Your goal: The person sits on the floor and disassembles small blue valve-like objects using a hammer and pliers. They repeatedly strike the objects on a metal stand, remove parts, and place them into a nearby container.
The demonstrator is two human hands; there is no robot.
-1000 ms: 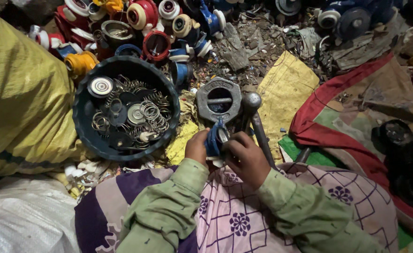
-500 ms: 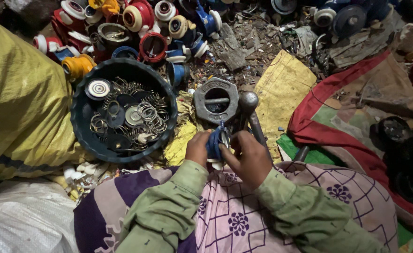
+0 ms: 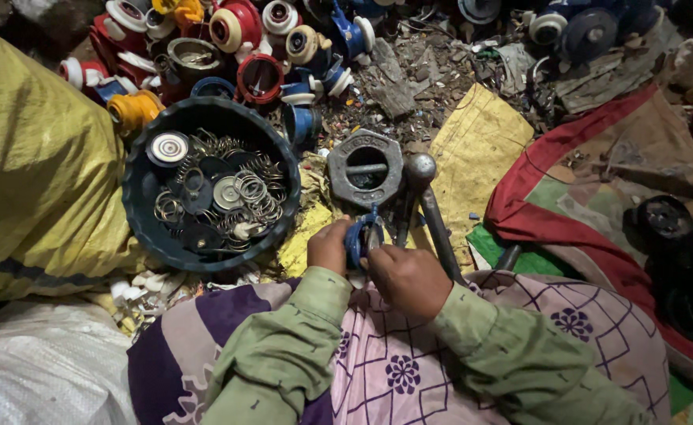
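Now dark round tub (image 3: 138,212) holds metal rings, discs (heaped); both hands' fingers (image 3: 378,256) closed on blue part (image 3: 356,240).

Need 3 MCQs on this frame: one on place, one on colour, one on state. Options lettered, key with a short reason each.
1. Where is the dark round tub of metal rings relative to the hands?
A. To their left and a little above
B. Right of them
C. On the lap

2. What colour is the small part held between the hands?
A. Yellow
B. Blue
C. White

3. How do the hands stand?
A. Both lie open and flat
B. One rests in the tub
C. Left hand and right hand both close on the small part

Key:
1 A, the tub sits beside the yellow sack, left of both hands in the picture.
2 B, blue shows between the fingers, in front of the grey eight-sided metal block.
3 C, both hands are curled around the part, close together above the patterned cloth.
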